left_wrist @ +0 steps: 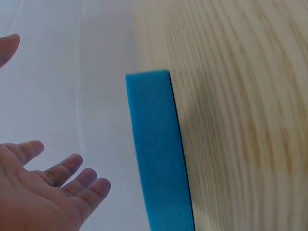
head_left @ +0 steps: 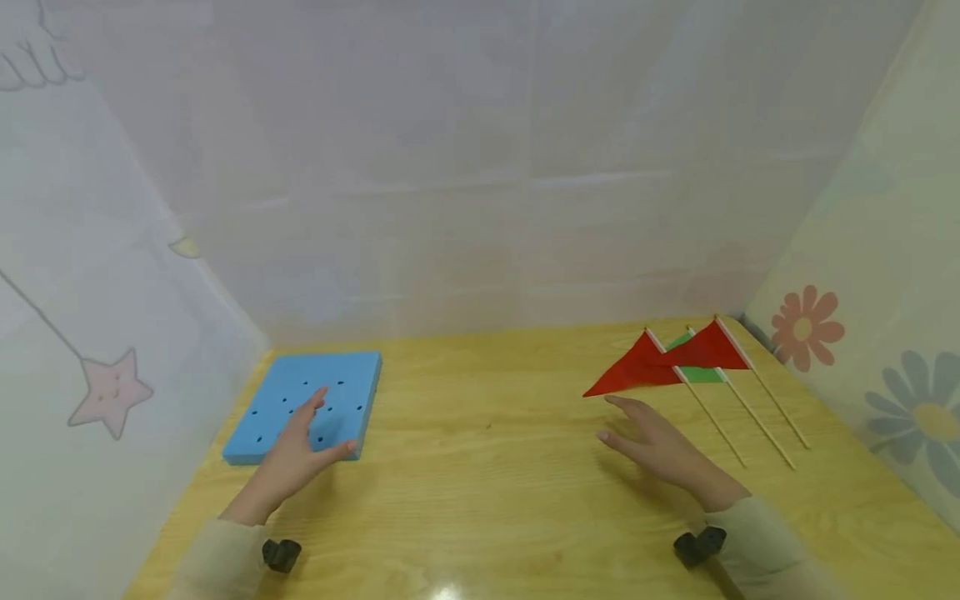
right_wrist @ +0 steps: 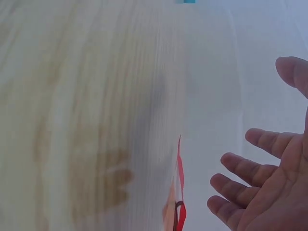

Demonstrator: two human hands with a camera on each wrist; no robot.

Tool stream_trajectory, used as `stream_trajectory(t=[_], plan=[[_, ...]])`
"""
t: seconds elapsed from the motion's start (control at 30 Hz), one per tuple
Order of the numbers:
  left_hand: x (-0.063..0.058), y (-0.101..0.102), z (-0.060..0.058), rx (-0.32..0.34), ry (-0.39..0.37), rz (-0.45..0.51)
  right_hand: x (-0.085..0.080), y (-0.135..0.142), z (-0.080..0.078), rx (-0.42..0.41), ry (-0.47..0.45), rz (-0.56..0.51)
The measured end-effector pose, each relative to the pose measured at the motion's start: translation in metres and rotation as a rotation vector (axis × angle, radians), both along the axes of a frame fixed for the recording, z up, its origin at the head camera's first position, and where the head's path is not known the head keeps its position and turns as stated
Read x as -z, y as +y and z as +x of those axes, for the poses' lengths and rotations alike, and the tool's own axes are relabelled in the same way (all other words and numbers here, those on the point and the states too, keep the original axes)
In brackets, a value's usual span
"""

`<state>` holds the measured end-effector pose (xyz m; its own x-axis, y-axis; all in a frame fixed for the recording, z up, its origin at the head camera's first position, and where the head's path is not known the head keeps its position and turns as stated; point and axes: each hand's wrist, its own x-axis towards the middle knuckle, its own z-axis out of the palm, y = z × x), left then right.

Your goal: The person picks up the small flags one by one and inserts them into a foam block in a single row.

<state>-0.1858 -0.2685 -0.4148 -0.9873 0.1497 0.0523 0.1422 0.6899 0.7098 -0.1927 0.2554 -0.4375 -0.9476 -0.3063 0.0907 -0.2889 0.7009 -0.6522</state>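
Board (head_left: 288,387) left, flags (head_left: 708,350) right, nothing held

The board lies flat, holes (head_left: 341,383) up, probably to keep them reachable; the flags' sticks (head_left: 759,421) run to the near side, likely for easy grasping. The left hand (head_left: 296,450), fingers wide, hovers over the board's near edge; the right hand (head_left: 660,442), equally wide, is left of the sticks, fingertips near a red flag's (head_left: 633,371) tip

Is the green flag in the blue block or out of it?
Out: the green flag lies on the table, its stick well apart from the blue block.
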Motion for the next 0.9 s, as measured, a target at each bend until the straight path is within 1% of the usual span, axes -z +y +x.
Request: stream_trajectory(t=[0.13, 0.27, 0.4, 0.5, 0.67, 0.77, 0.9], plan=[[0.003, -0.013, -0.001, -0.021, 0.001, 0.035, 0.002, 0.011, 0.001, 0.016, -0.014, -0.017], [0.004, -0.024, -0.003, -0.052, 0.004, 0.025, 0.002, 0.022, 0.001, 0.045, -0.006, -0.025], [0.003, -0.034, -0.001, -0.076, -0.016, 0.043, -0.001, 0.033, 0.0, 0.066, -0.003, -0.029], [0.002, -0.042, -0.002, -0.096, -0.024, 0.057, -0.004, 0.043, 0.0, 0.096, -0.024, -0.036], [0.004, -0.061, -0.007, -0.153, -0.031, 0.04, -0.005, 0.06, -0.001, 0.145, -0.062, -0.05], [0.003, -0.069, -0.01, -0.183, -0.053, 0.042, -0.003, 0.07, -0.002, 0.168, -0.08, -0.061], [0.002, -0.074, -0.012, -0.213, -0.095, 0.045, -0.001, 0.082, -0.002, 0.191, -0.09, -0.092]])
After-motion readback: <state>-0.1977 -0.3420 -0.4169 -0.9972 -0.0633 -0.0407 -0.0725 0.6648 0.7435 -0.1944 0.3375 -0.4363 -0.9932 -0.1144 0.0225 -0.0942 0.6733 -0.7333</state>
